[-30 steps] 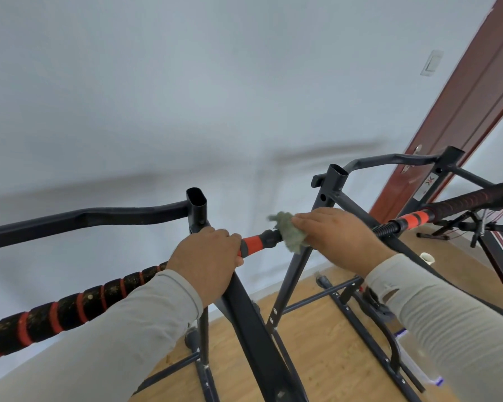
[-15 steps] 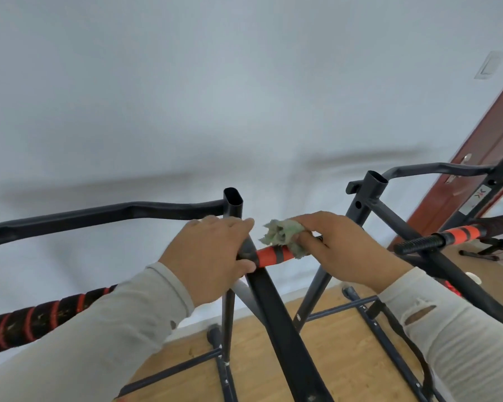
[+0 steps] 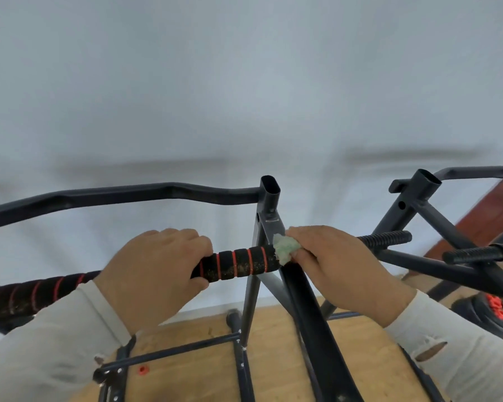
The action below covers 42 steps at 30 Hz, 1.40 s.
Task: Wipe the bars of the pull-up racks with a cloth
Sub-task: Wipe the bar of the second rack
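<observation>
Cloth [image 3: 283, 251], pale green and bunched, sits on the padded bar [image 3: 241, 264] beside the rack upright [image 3: 269, 204]; my right hand [image 3: 340, 266] pinches it there, my left hand [image 3: 154, 271] curls around the foam grip.

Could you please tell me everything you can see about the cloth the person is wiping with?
The cloth is a small, pale green, crumpled wad that looks soft and fuzzy. Only a bunched part shows; the rest is hidden under the right hand, whose fingers curl around it. It sits pressed against the end of the black foam grip with red rings, just in front of the dark metal upright. The left hand grips the same padded bar further along.
</observation>
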Each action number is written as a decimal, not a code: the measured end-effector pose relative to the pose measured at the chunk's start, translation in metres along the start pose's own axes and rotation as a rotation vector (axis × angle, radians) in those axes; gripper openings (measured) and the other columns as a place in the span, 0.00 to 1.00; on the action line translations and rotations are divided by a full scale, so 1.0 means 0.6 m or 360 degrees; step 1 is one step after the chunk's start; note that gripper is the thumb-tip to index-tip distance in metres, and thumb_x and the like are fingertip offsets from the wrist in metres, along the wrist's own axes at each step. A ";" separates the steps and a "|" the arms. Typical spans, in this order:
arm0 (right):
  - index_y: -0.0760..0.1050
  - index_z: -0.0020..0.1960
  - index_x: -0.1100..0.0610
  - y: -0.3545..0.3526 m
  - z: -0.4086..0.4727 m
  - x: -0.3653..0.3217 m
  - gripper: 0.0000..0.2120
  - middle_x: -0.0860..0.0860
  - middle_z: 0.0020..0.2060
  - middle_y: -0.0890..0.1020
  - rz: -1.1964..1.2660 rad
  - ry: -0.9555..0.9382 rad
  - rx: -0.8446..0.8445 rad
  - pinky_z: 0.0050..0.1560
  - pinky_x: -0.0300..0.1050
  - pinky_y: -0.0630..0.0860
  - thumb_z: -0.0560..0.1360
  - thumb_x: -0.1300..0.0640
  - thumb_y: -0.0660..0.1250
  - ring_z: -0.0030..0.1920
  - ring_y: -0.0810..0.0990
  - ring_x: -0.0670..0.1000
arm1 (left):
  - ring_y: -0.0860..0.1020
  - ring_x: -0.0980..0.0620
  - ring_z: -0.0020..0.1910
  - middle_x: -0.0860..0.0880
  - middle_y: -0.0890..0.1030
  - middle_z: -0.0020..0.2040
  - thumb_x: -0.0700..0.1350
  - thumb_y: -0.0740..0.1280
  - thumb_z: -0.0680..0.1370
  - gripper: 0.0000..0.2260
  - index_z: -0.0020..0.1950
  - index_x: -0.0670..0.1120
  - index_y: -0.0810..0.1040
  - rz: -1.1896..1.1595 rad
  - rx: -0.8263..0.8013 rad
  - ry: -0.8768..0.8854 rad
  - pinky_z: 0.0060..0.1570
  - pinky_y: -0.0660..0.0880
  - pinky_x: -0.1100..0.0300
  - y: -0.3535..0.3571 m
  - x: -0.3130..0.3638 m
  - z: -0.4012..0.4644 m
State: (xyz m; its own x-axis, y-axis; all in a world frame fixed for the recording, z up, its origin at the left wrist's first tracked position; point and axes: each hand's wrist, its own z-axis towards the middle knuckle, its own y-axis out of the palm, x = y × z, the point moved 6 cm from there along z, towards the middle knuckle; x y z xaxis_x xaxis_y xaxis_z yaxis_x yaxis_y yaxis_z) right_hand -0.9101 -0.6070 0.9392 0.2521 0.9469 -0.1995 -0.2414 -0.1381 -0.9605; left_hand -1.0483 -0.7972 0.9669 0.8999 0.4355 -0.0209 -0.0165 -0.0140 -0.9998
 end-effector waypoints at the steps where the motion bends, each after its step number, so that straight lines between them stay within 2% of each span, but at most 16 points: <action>1: 0.76 0.68 0.50 0.005 0.002 -0.010 0.23 0.46 0.62 0.82 0.0053 -0.0007 0.0037 0.67 0.49 0.74 0.81 0.44 0.51 0.62 0.79 0.49 | 0.75 0.58 0.48 0.60 0.76 0.50 0.61 0.60 0.80 0.11 0.61 0.62 0.71 -0.0013 -0.0011 -0.0006 0.53 0.72 0.64 0.002 -0.005 0.003; 3: 0.74 0.72 0.51 0.016 0.006 -0.036 0.21 0.47 0.67 0.80 0.0075 -0.0087 0.0124 0.71 0.49 0.71 0.82 0.47 0.57 0.67 0.77 0.49 | 0.76 0.58 0.48 0.61 0.77 0.50 0.61 0.59 0.81 0.12 0.62 0.62 0.73 -0.0061 -0.0074 -0.0036 0.54 0.75 0.62 0.009 -0.017 0.008; 6: 0.76 0.71 0.57 0.037 0.018 -0.089 0.21 0.53 0.67 0.80 -0.0088 -0.0321 0.0209 0.69 0.56 0.74 0.79 0.55 0.68 0.68 0.78 0.54 | 0.77 0.58 0.48 0.60 0.78 0.51 0.60 0.59 0.81 0.13 0.64 0.62 0.73 -0.0129 -0.0160 -0.0067 0.53 0.77 0.61 0.019 -0.026 0.015; 9: 0.75 0.72 0.59 0.054 0.029 -0.128 0.25 0.56 0.69 0.79 -0.0293 -0.0630 0.0187 0.71 0.58 0.73 0.76 0.55 0.73 0.70 0.76 0.56 | 0.78 0.58 0.52 0.60 0.79 0.58 0.59 0.60 0.82 0.18 0.72 0.61 0.68 -0.0181 -0.0149 -0.0120 0.56 0.76 0.60 0.022 -0.030 0.018; 11: 0.74 0.73 0.58 0.053 0.031 -0.121 0.26 0.56 0.70 0.78 -0.0353 -0.0705 0.0202 0.72 0.57 0.71 0.76 0.57 0.73 0.71 0.76 0.56 | 0.78 0.57 0.55 0.61 0.78 0.62 0.60 0.61 0.81 0.22 0.75 0.60 0.65 -0.0214 -0.0126 -0.0152 0.59 0.76 0.59 0.018 -0.034 0.010; 15: 0.72 0.74 0.57 0.035 0.030 -0.083 0.32 0.53 0.71 0.77 -0.0365 -0.0605 0.0248 0.70 0.54 0.73 0.72 0.60 0.77 0.69 0.77 0.54 | 0.74 0.57 0.64 0.61 0.73 0.68 0.64 0.64 0.77 0.28 0.75 0.61 0.63 -0.0032 -0.0025 -0.0206 0.67 0.72 0.57 0.006 -0.060 -0.029; 18: 0.74 0.73 0.56 0.036 0.029 -0.081 0.29 0.52 0.70 0.78 -0.0357 -0.0602 0.0268 0.69 0.51 0.70 0.73 0.61 0.75 0.68 0.78 0.53 | 0.76 0.57 0.53 0.59 0.77 0.55 0.61 0.63 0.79 0.16 0.65 0.61 0.73 -0.0009 -0.0019 -0.0298 0.58 0.76 0.58 0.008 -0.083 -0.048; 20: 0.76 0.71 0.56 0.028 0.030 -0.082 0.26 0.51 0.68 0.80 -0.0281 -0.0543 0.0313 0.66 0.49 0.69 0.74 0.60 0.75 0.65 0.81 0.53 | 0.75 0.57 0.49 0.58 0.77 0.49 0.60 0.63 0.80 0.12 0.61 0.60 0.75 -0.0035 -0.0006 -0.0331 0.53 0.77 0.59 0.013 -0.086 -0.050; 23: 0.79 0.68 0.55 0.018 0.029 -0.083 0.19 0.50 0.63 0.83 -0.0282 -0.0409 0.0369 0.61 0.51 0.77 0.77 0.56 0.72 0.59 0.84 0.54 | 0.76 0.56 0.48 0.57 0.77 0.49 0.59 0.63 0.80 0.11 0.61 0.58 0.75 -0.0044 0.0087 -0.0327 0.52 0.77 0.57 0.021 -0.087 -0.050; 26: 0.83 0.63 0.56 0.016 0.035 -0.105 0.19 0.52 0.57 0.86 -0.0343 -0.0372 0.0391 0.52 0.56 0.82 0.72 0.58 0.76 0.53 0.87 0.57 | 0.75 0.53 0.46 0.55 0.77 0.48 0.57 0.64 0.81 0.11 0.60 0.55 0.76 -0.0005 0.0240 -0.0282 0.49 0.77 0.56 0.031 -0.089 -0.054; 29: 0.85 0.56 0.57 0.018 0.051 -0.155 0.15 0.53 0.49 0.88 -0.0365 -0.0329 0.0450 0.46 0.55 0.83 0.70 0.60 0.77 0.47 0.88 0.58 | 0.75 0.51 0.46 0.52 0.78 0.49 0.55 0.64 0.81 0.12 0.61 0.52 0.76 0.0020 0.0384 -0.0221 0.48 0.76 0.55 0.036 -0.084 -0.059; 31: 0.85 0.56 0.57 0.033 0.067 -0.204 0.14 0.53 0.49 0.88 -0.0296 -0.0316 0.0471 0.46 0.56 0.83 0.71 0.59 0.76 0.47 0.88 0.58 | 0.75 0.51 0.44 0.52 0.78 0.48 0.55 0.65 0.81 0.11 0.59 0.51 0.77 0.0019 0.0445 -0.0198 0.47 0.76 0.55 0.037 -0.085 -0.062; 34: 0.84 0.61 0.57 0.068 0.079 -0.260 0.17 0.54 0.55 0.87 -0.0291 -0.0431 0.0447 0.55 0.57 0.81 0.72 0.58 0.77 0.54 0.87 0.57 | 0.72 0.52 0.41 0.52 0.78 0.45 0.53 0.68 0.80 0.07 0.54 0.51 0.77 -0.0004 0.0472 -0.0190 0.42 0.71 0.58 0.040 -0.093 -0.064; 36: 0.82 0.64 0.57 0.068 0.075 -0.248 0.23 0.54 0.58 0.86 -0.0372 -0.0495 0.0373 0.57 0.57 0.80 0.69 0.60 0.79 0.56 0.86 0.57 | 0.72 0.51 0.40 0.52 0.77 0.44 0.52 0.67 0.80 0.06 0.53 0.51 0.77 -0.0013 0.0494 -0.0149 0.42 0.71 0.57 0.039 -0.094 -0.064; 38: 0.82 0.64 0.58 0.048 0.061 -0.212 0.28 0.55 0.57 0.86 -0.0520 -0.0500 0.0353 0.53 0.58 0.82 0.64 0.63 0.82 0.53 0.87 0.59 | 0.74 0.50 0.42 0.51 0.77 0.45 0.53 0.65 0.81 0.09 0.56 0.50 0.76 -0.0045 0.0489 -0.0117 0.46 0.75 0.55 0.039 -0.095 -0.062; 42: 0.83 0.53 0.57 0.007 0.051 -0.139 0.20 0.54 0.45 0.87 -0.0816 -0.0255 0.0267 0.41 0.54 0.82 0.63 0.70 0.78 0.40 0.84 0.59 | 0.74 0.50 0.44 0.50 0.76 0.47 0.54 0.63 0.82 0.11 0.60 0.50 0.75 -0.0056 0.0483 -0.0125 0.49 0.76 0.54 0.036 -0.094 -0.061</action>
State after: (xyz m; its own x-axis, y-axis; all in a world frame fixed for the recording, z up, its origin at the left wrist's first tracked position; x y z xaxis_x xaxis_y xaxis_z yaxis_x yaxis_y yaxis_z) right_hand -0.9605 -0.6777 0.9578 0.2342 0.9148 0.3291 -0.2745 0.3870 -0.8803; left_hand -1.0834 -0.8551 0.9466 0.8661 0.4993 0.0252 -0.1258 0.2664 -0.9556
